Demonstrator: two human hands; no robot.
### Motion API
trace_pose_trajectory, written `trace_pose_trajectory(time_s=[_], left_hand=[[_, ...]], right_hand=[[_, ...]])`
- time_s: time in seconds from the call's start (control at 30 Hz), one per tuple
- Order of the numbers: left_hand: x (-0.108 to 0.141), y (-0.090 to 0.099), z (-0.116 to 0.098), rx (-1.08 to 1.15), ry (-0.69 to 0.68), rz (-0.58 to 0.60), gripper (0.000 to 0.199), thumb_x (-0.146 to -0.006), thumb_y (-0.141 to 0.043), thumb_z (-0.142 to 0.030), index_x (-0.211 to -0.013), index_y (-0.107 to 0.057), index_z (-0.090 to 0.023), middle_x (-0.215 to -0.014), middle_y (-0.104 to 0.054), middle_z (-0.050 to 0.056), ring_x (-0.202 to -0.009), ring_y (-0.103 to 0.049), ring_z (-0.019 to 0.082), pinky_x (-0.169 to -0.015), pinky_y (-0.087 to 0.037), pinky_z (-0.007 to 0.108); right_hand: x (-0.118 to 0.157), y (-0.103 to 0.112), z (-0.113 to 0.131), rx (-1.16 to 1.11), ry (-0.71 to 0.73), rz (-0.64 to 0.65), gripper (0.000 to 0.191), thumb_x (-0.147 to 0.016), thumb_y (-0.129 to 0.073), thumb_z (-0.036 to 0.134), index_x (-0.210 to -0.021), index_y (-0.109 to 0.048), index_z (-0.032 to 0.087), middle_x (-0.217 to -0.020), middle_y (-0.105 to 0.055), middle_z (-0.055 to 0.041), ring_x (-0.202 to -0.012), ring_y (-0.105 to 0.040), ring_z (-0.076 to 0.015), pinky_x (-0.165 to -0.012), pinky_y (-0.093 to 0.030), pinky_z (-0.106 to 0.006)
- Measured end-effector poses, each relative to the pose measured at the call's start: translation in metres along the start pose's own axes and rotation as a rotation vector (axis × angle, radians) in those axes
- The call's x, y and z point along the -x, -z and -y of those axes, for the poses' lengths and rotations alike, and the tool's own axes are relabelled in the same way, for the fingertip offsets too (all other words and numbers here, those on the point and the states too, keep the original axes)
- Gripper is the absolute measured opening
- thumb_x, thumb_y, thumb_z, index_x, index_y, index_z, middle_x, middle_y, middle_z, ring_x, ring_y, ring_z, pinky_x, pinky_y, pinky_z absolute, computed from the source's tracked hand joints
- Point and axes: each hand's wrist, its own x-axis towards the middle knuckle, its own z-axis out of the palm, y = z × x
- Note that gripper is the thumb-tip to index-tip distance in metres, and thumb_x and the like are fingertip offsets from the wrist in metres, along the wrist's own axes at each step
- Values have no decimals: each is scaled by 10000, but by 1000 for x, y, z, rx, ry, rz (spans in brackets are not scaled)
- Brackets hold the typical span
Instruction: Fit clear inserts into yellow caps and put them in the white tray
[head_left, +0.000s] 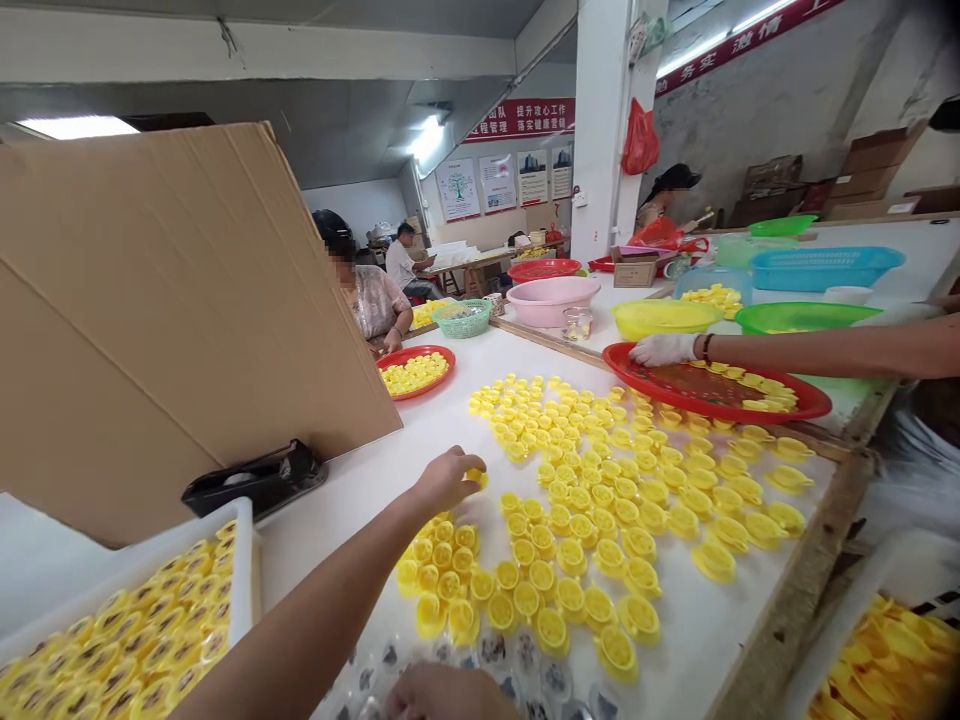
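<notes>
My left hand [452,480] reaches out over the table with its fingers closed on a small yellow plastic cap [478,479]. Many more yellow caps [577,525], round with a small tab, stand in loose rows on the white tabletop to the right of and below that hand. At the bottom edge, my right hand [450,692] is partly cut off, and its fingertips are mostly hidden. It is over clear round discs [555,678] with dark printed pictures; whether it holds one I cannot tell.
A white tray [246,570] of yellow caps with dark pictures stands lower left, near a black holder [255,480] and a cardboard sheet [187,300]. At right, a co-worker's gloved hand [664,349] is at a red tray [814,405]. Another person [371,300] sits behind the cardboard.
</notes>
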Motion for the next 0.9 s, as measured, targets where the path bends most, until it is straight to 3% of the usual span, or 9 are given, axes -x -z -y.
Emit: trace_pose_trajectory(time_s=[0.13,0.23,0.37,0.47,0.57,0.7,0.77,0.9], left_hand=[[71,38,7,125,102,-96,217,-765,-590,-297,-961,-615,-206,-1181,-529,70,-689,-594,107,-720,-479,247],[139,53,6,209,185,-117,225,-770,-577,-326,-959,-566,-204,-921,-607,13,-584,-532,94,-578,-435,216],[221,39,-3,445,332,-204,302,-702,-665,-410,-866,-553,-182,-697,-534,-38,-568,-447,93,-509,-347,198],[263,16,-17,781,473,-226,413,-647,-710,-470,-912,-577,-181,-655,-507,-52,-520,-402,77,-478,-306,196],[286,1,-32,1109,551,-216,467,-637,-725,-474,-966,-609,-164,-609,-517,-46,-516,-438,85,-485,-337,201],[299,-1,-42,1358,391,-209,471,-658,-732,-335,-1074,-609,-151,-795,-646,24,-693,-561,128,-647,-427,235],[304,2,-40,1325,327,-175,398,-699,-672,-249,-1083,-616,-164,-833,-657,23,-718,-564,131,-656,-418,232],[311,7,-36,1049,350,-188,265,-740,-524,-143,-947,-680,-198,-712,-623,-25,-606,-490,103,-558,-353,209]], right_hand=[[14,15,8,-111,168,-67,270,-718,-538,59,-905,-670,202,-826,-669,-11,-748,-638,-161,-713,-473,-244],[26,30,15,-330,283,-116,205,-804,-484,123,-892,-657,189,-779,-607,-1,-629,-604,-121,-661,-465,-238],[28,33,24,-531,165,-62,125,-819,-547,231,-905,-632,198,-780,-562,6,-637,-593,-131,-613,-450,-253],[27,25,33,-610,78,-9,152,-834,-558,302,-950,-549,205,-730,-552,26,-612,-584,-131,-560,-433,-244],[29,14,45,-621,55,54,147,-844,-571,328,-898,-542,195,-687,-560,28,-625,-581,-135,-576,-437,-248],[32,0,58,-683,10,39,145,-831,-626,312,-909,-596,194,-741,-590,16,-629,-570,-125,-573,-433,-240],[31,-5,60,-688,-23,16,151,-828,-637,312,-927,-609,201,-725,-592,20,-620,-557,-119,-571,-430,-237],[28,-10,62,-640,-62,13,185,-831,-641,341,-945,-640,196,-696,-594,8,-617,-553,-128,-583,-444,-252]])
